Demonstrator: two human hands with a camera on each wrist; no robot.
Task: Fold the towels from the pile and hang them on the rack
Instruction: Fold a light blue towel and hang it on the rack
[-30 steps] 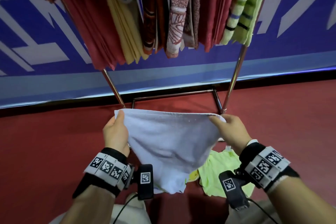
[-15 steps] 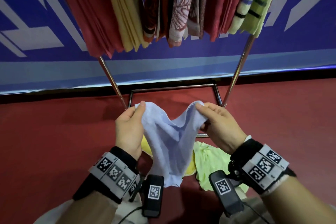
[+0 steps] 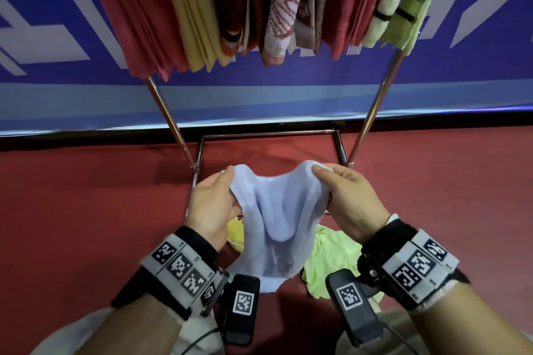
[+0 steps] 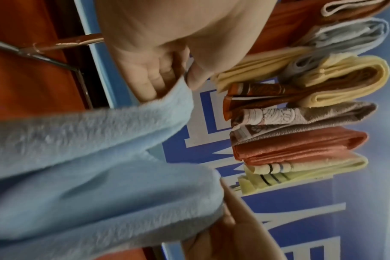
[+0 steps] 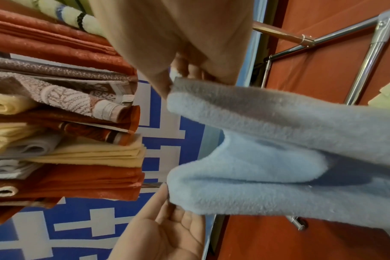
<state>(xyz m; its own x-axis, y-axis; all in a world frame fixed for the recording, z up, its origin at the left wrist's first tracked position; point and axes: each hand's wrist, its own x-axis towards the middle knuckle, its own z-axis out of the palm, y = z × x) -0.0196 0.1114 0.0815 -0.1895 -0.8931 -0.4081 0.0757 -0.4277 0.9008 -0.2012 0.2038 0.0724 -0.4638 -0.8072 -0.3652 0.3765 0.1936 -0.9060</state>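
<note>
Your rack (image 3: 170, 121) carries many hung towels (image 3: 282, 3). Your left hand (image 3: 212, 204) and right hand (image 3: 350, 202) pinch the blue towel (image 3: 282, 225) mid-fold. The pile (image 3: 331, 253) is unfinished.

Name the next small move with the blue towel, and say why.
Probably bring the left hand and right hand together until the corners meet: each pinches a top corner of the blue towel, which sags between them.

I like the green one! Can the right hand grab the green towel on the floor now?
Probably not yet: the right hand is pinching the blue towel. The green towel lies below, mostly uncovered.
</note>
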